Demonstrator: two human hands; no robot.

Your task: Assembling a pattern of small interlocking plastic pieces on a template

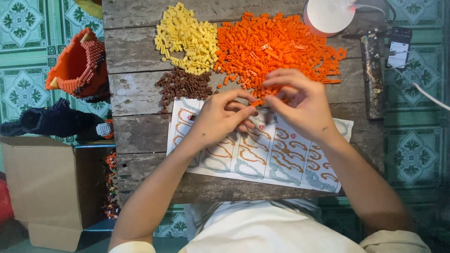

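Note:
My left hand (220, 117) and my right hand (300, 100) meet over the wooden table (140, 136), fingertips pinched together on a small orange brick piece (257, 101). Both hands hover above a printed instruction sheet (262, 161) with orange and grey curved diagrams. Just beyond my fingers lies a large heap of orange bricks (274, 44). A yellow brick pile (187, 37) sits to its left, and a smaller brown brick pile (180, 84) lies nearest my left hand.
A white round lamp base (328, 14) stands at the table's back right, beside a dark cylinder (372, 75) and a phone (400, 46). Left of the table are a part-built orange brick model (77, 65), a dark blue model (49, 119) and a cardboard box (44, 185).

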